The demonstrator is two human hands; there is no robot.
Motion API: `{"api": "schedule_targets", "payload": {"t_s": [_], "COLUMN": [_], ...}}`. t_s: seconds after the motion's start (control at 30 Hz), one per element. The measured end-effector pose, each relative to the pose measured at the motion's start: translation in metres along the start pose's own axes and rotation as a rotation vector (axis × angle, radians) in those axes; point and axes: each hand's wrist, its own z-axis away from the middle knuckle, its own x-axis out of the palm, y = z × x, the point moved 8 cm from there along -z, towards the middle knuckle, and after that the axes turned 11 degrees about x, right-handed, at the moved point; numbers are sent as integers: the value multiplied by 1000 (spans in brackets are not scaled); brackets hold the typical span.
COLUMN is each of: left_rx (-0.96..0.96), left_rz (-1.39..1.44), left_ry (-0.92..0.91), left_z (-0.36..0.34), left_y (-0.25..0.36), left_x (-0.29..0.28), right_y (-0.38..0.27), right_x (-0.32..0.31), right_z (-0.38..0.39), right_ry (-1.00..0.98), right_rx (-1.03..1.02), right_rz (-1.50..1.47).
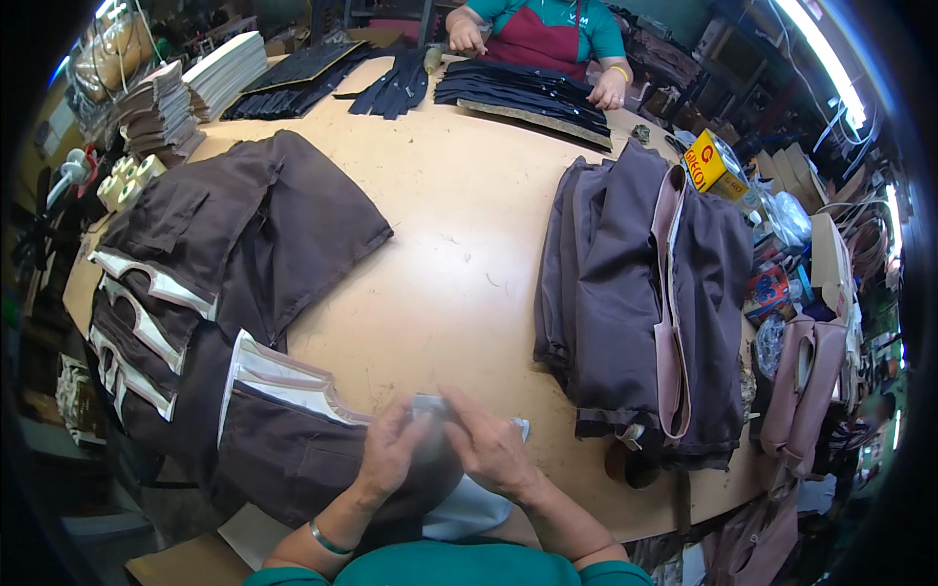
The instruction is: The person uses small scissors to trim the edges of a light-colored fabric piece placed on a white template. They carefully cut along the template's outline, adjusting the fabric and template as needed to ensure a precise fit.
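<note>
Both hands meet at the near edge of the counter [459, 244], over a brown fabric piece [293, 444] with pale lining along its upper edge. The left hand [391, 451] lies curled on the cloth, fingers bent and pinching a small pale strip [427, 402] at its top; the right hand [486, 444] comes in from the other side, fingers likewise bent, thumb and fingertips closed on the same strip, so the two hands touch or nearly touch there. The picture is blurred at the fingers, so the exact grip is hard to tell. A white piece [469, 508] shows under and below the right hand, toward the person's body. The brown piece runs out to the left of the left hand and joins a stack of brown pieces [195, 264] with pale edges fanned along the left side of the counter. Well apart to the right lies a second pile of brown cloth [635, 293] with a pink strap [669, 322] draped down it. At the far edge another person in a red apron [537, 39] rests hands on dark flat pieces [528, 93]. A yellow box [710, 161] stands near the right pile's far end
</note>
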Motion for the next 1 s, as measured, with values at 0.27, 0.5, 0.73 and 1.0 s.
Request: {"api": "schedule_targets", "payload": {"t_s": [0.27,0.5,0.73,1.0], "left_rx": [10,24,-6,-27], "left_rz": [-131,-181,-176,-149], "left_ry": [-69,-67,-26,-17], "left_z": [-3,-1,3,5], "left_y": [-13,-12,-13,-12], "left_x": [6,7,-1,-3], "right_y": [11,10,7,6], "right_x": [-4,-8,-1,4], "right_z": [6,9,9,8], "right_ry": [24,52,24,4], "right_rx": [27,8,18,7], "right_rz": [7,19,24,49]}}
